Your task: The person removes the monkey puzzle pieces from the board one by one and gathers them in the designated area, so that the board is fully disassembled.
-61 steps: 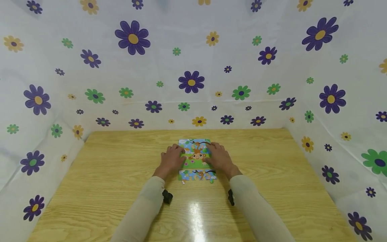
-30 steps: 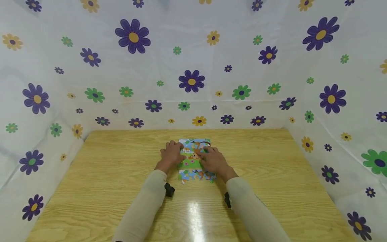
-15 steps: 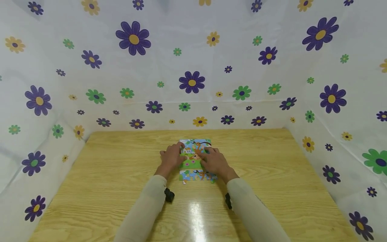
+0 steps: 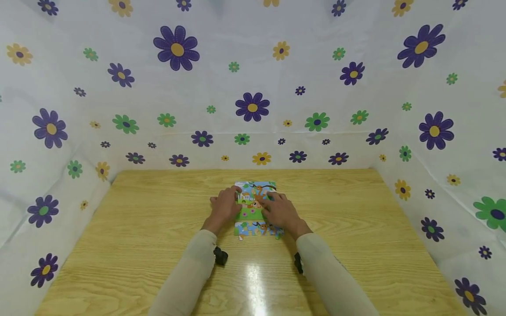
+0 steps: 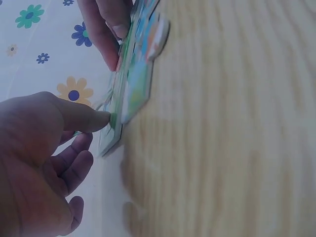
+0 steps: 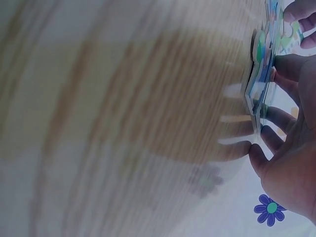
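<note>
A jigsaw puzzle board (image 4: 249,214) with a cartoon monkey on grass lies flat at the middle of the table. Just in front of it is a strip of joined puzzle pieces (image 4: 250,228) with a knobbed lower edge. My left hand (image 4: 224,206) rests at the board's left edge, thumb on its surface; in the left wrist view the other fingers (image 5: 74,170) hang loosely bent. Over the board's right half lies my right hand (image 4: 281,211), fingertips touching the picture and hiding part of the monkey's face. Its little finger (image 6: 257,157) touches the table in the right wrist view.
The wooden table (image 4: 158,245) runs back to a white cloth (image 4: 253,74) printed with flowers, which encloses it at the back and both sides. Black wrist devices (image 4: 220,256) sit under both cuffs of the pale sleeves (image 4: 186,272).
My right hand has slid leftward from the board's right edge onto the monkey picture, then kept nearly still. The left hand has barely shifted at the left edge.
</note>
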Motion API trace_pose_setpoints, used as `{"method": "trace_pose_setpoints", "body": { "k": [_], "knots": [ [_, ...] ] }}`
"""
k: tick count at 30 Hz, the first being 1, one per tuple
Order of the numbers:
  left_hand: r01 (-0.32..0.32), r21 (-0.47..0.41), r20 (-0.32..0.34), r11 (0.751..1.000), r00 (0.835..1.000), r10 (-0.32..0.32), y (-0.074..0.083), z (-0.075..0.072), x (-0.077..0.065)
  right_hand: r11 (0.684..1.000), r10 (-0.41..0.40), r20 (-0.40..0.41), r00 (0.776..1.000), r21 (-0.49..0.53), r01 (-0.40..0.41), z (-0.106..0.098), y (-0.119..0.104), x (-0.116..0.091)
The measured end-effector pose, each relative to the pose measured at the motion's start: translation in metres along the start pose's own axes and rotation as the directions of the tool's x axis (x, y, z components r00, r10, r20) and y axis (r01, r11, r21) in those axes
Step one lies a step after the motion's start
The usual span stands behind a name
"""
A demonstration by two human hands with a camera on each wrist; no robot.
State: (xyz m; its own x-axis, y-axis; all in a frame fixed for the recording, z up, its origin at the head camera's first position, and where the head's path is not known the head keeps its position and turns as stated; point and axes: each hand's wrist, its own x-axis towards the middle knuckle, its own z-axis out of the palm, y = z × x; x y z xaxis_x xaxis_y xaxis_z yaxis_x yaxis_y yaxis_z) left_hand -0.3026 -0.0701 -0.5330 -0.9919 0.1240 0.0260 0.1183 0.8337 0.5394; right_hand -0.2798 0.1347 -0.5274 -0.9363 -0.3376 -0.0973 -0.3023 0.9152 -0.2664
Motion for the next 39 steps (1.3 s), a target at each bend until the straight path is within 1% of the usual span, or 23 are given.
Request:
{"method": "trace_pose_setpoints", "body": {
  "k": [6,12,16,22,29,35,39],
  "knots": [
    [-0.002,-0.004,-0.011,1.000,1.000,0.002,-0.004,-0.003,-0.006,1.000,0.008,-0.011,1.000,0.014,-0.008,0.000,-0.001,-0.001],
    [-0.012,0.022,0.011,1.000,1.000,0.012,-0.007,-0.008,-0.016,1.000,0.014,-0.005,1.000,0.022,-0.014,0.002,0.000,0.000],
    [-0.023,0.016,0.025,1.000,0.999,0.022,-0.007,-0.011,-0.023,1.000,0.011,-0.002,1.000,0.017,-0.011,0.001,-0.001,-0.001],
    [-0.051,-0.017,0.061,0.999,0.997,0.052,-0.004,-0.017,-0.032,1.000,0.006,0.003,1.000,-0.002,-0.006,0.001,0.000,0.000],
    [-0.091,0.018,0.087,0.996,0.992,0.089,0.002,-0.021,-0.043,1.000,-0.003,-0.006,1.000,-0.030,0.003,0.004,0.001,0.003],
    [-0.091,0.005,0.153,0.996,0.984,0.090,0.002,-0.023,-0.052,1.000,-0.004,0.000,1.000,-0.011,0.004,0.003,0.000,0.002],
    [-0.107,0.030,0.168,0.994,0.981,0.100,0.003,-0.024,-0.058,1.000,-0.005,-0.008,1.000,-0.023,0.005,0.002,-0.001,0.001]
  ]
}}
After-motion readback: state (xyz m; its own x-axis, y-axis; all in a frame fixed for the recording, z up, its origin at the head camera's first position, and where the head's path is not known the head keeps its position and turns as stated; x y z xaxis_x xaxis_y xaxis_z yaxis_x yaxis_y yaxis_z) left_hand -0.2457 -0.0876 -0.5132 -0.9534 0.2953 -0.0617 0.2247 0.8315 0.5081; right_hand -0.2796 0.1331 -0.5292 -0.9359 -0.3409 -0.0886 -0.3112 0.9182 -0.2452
